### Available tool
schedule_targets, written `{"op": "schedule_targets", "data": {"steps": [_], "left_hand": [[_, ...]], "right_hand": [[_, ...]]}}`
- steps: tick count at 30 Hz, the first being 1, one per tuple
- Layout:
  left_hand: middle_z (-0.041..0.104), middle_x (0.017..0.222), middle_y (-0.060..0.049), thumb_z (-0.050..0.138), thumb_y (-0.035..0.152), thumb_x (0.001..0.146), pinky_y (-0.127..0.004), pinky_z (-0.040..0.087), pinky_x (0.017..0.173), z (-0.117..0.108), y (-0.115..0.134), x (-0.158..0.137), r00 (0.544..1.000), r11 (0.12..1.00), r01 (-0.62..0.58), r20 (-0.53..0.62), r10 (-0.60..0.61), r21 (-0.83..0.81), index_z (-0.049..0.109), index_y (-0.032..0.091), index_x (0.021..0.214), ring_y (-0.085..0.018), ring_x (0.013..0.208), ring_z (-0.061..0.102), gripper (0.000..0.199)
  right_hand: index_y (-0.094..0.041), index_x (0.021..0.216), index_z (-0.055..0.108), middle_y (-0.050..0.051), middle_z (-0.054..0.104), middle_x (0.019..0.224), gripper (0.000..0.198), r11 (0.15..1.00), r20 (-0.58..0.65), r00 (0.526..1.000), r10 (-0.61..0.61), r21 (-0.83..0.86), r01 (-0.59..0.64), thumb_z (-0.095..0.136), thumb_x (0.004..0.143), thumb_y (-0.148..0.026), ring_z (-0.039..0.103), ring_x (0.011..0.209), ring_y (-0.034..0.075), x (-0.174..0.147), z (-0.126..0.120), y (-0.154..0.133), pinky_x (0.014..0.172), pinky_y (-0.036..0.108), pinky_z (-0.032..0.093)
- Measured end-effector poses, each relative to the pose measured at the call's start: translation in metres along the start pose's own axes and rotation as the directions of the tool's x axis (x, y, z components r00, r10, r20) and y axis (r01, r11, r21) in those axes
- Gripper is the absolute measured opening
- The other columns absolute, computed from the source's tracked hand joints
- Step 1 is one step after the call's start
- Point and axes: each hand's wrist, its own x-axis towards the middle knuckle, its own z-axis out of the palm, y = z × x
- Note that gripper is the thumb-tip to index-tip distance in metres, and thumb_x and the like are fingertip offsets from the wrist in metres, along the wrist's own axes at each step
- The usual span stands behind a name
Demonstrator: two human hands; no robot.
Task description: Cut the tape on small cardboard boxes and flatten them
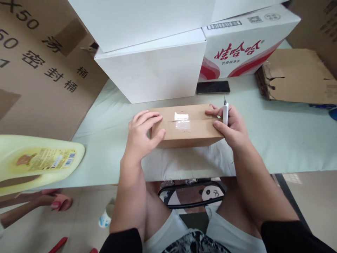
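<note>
A small brown cardboard box lies on the green cloth at the table's front. A short strip of clear tape spans the seam on its top. My left hand grips the box's left end, thumb and fingers at its top edges. At the right end, my right hand has its thumb and fingertips on the box. It also holds a white utility knife, upright between the fingers, blade pointing away from me. Part of the knife's handle is hidden in the hand.
White boxes stand behind, beside a red-and-white printed carton. A black phone lies before them. Flattened cardboard is at right. A large carton and yellow bottle are at left. Someone's foot shows below.
</note>
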Motion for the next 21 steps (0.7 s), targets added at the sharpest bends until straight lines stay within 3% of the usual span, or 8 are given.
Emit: {"op": "schedule_targets", "data": {"steps": [5,8,11,14,16,18,21], "left_hand": [[0.041,0.159,-0.016,0.089,0.052,0.066,-0.064,0.036,0.121,-0.005,0.023,-0.004,0.971,0.994,0.09,0.217,-0.102,0.065,0.05,0.022,0.132,-0.044,0.155,0.028,0.083],[0.024,0.169,-0.017,0.093,0.046,0.063,-0.07,0.034,0.119,-0.006,0.031,-0.003,0.946,0.981,0.124,0.281,-0.162,0.147,0.046,0.027,0.14,-0.047,0.157,0.018,0.092],[0.025,0.169,-0.015,0.093,0.045,0.066,-0.078,0.031,0.115,-0.005,0.035,0.0,0.93,0.963,0.122,0.312,-0.195,0.24,0.048,0.035,0.147,-0.052,0.155,0.016,0.093],[0.033,0.161,-0.013,0.094,0.045,0.064,-0.075,0.03,0.119,-0.005,0.032,0.002,0.94,0.966,0.114,0.29,-0.181,0.234,0.053,0.037,0.147,-0.05,0.153,0.022,0.093],[0.036,0.158,-0.01,0.094,0.045,0.063,-0.07,0.031,0.122,-0.007,0.025,0.003,0.953,0.978,0.124,0.257,-0.164,0.165,0.056,0.037,0.146,-0.046,0.152,0.026,0.092],[0.039,0.155,-0.008,0.094,0.048,0.061,-0.067,0.031,0.124,-0.01,0.013,0.002,0.964,0.983,0.175,0.192,-0.183,0.058,0.059,0.037,0.143,-0.044,0.151,0.03,0.089],[0.049,0.15,-0.009,0.093,0.058,0.057,-0.062,0.031,0.125,-0.011,-0.006,0.001,0.951,0.918,0.304,0.033,-0.306,-0.256,0.065,0.031,0.137,-0.042,0.147,0.039,0.089]], "right_hand": [[-0.029,0.1,0.056,0.003,0.076,0.124,0.019,0.998,0.011,1.0,0.015,-0.059,-0.014,0.07,0.088,-0.035,0.052,0.146,0.033,-0.002,-0.002,-0.001,0.125,0.064,0.032],[-0.028,0.097,0.054,0.003,0.077,0.122,0.02,0.999,0.053,0.999,-0.007,-0.038,0.009,0.07,0.088,-0.035,0.053,0.145,0.033,-0.003,-0.003,-0.001,0.123,0.064,0.034],[-0.028,0.095,0.051,0.003,0.078,0.12,0.023,1.0,0.081,0.997,-0.02,-0.01,0.021,0.071,0.089,-0.037,0.052,0.146,0.032,-0.004,-0.002,0.0,0.122,0.063,0.037],[-0.028,0.095,0.049,0.004,0.075,0.127,0.027,1.0,0.028,1.0,-0.015,0.01,0.014,0.07,0.09,-0.045,0.054,0.144,0.031,-0.004,0.001,0.003,0.119,0.06,0.042],[-0.028,0.093,0.047,0.004,0.072,0.132,0.029,0.999,-0.099,0.995,-0.007,0.053,0.013,0.067,0.091,-0.05,0.056,0.142,0.031,-0.004,0.001,0.005,0.106,0.054,0.054],[-0.029,0.091,0.045,0.005,0.069,0.134,0.031,0.994,-0.239,0.97,0.031,0.11,-0.004,0.064,0.091,-0.052,0.057,0.141,0.031,-0.002,0.0,0.007,0.077,0.041,0.062],[-0.029,0.091,0.043,0.007,0.069,0.131,0.029,0.985,-0.344,0.932,0.118,0.161,-0.066,0.064,0.09,-0.048,0.06,0.136,0.031,0.001,-0.004,0.009,0.045,0.025,0.044]]}}
